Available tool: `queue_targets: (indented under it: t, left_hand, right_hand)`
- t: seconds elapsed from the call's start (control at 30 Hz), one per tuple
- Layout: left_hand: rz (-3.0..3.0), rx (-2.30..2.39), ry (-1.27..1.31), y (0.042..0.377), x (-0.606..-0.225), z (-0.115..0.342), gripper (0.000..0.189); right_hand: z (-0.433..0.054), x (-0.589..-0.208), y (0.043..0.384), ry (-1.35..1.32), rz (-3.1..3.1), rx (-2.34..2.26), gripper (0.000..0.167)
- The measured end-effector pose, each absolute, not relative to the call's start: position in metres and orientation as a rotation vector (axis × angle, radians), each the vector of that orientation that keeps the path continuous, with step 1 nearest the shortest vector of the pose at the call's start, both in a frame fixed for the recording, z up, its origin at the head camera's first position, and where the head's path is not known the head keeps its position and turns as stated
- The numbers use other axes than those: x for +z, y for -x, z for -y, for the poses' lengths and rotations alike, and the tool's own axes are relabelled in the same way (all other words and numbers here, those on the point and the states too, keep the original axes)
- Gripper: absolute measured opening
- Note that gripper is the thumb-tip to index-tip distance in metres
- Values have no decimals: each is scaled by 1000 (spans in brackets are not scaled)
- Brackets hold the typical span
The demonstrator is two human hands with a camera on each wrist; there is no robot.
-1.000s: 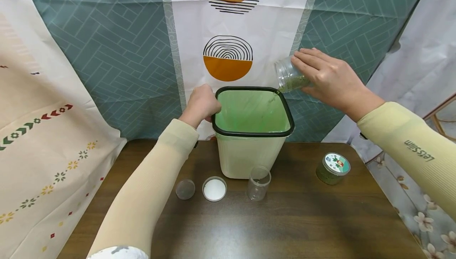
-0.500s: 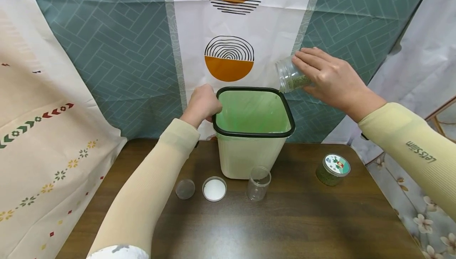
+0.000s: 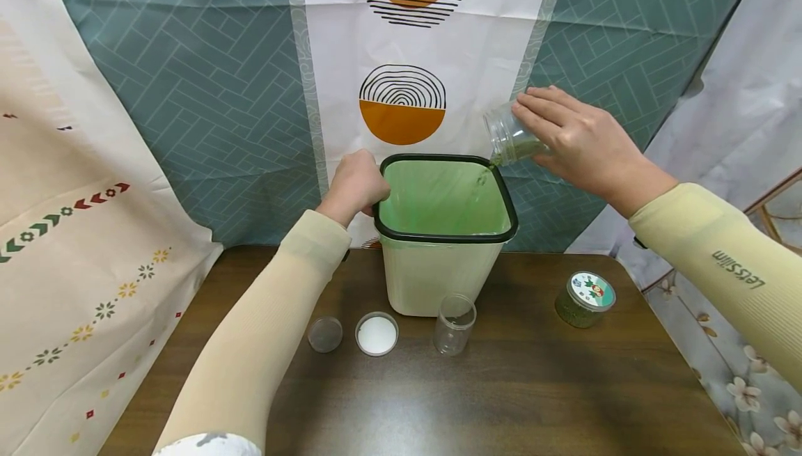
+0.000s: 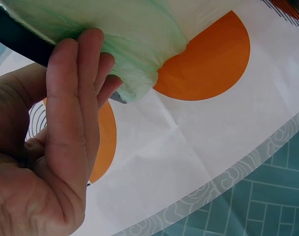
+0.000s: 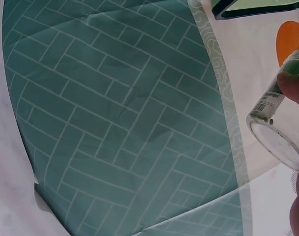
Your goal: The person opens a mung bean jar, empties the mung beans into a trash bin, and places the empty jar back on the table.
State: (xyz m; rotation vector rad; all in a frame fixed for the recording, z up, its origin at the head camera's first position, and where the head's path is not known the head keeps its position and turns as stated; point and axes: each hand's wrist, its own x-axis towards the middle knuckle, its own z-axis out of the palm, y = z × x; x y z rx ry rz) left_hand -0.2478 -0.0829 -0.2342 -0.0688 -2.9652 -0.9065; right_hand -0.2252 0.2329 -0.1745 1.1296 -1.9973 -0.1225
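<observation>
A pale green trash bin point(image 3: 426, 278) with a black rim and a thin green liner point(image 4: 134, 44) stands at the back of the table. My left hand point(image 3: 354, 186) grips its left rim, fingers on the outside in the left wrist view. My right hand point(image 3: 579, 141) holds a clear plastic jar point(image 3: 498, 127) tipped on its side, mouth down over the bin's right back corner. Green crumbly bits lie along the jar's lower side and fall from its mouth into the bin. In the right wrist view the jar's base point(image 5: 277, 142) and a printed label show.
Before the bin stand an upright clear jar point(image 3: 454, 331), a lid with a white liner point(image 3: 377, 335) and a clear lid point(image 3: 325, 335). A labelled, lidded jar of green stuff point(image 3: 585, 299) sits at the right. Patterned cloth point(image 3: 238, 94) hangs close behind.
Both hands stay almost in place. The stream of green bits from the tilted jar thinned half a second ago and shows again now.
</observation>
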Motion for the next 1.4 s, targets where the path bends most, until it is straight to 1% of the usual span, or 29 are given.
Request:
queue_targets:
  t: [0.37,0.63,0.9,1.17,1.4]
  left_hand:
    - [2962,-918,72,249,-233,82,12]
    - [2948,-920,85,248,-232,83,20]
    - [2953,-931,73,248,-232,84,17]
    - [2959,-952,62,248,-234,85,17]
    - [2961,-959,58,248,-236,85,20]
  right_hand:
    - [-231,-177,227,-1174,1960,-119,79]
    - [-230,-177,227,-1202,1950,-164,82]
    - [-229,-177,227,-1229,1924,-201,83]
    - [-226,-180,229,-1240,1866,-219,78]
    - [-227,-182,228,-1257,1880,-239,85]
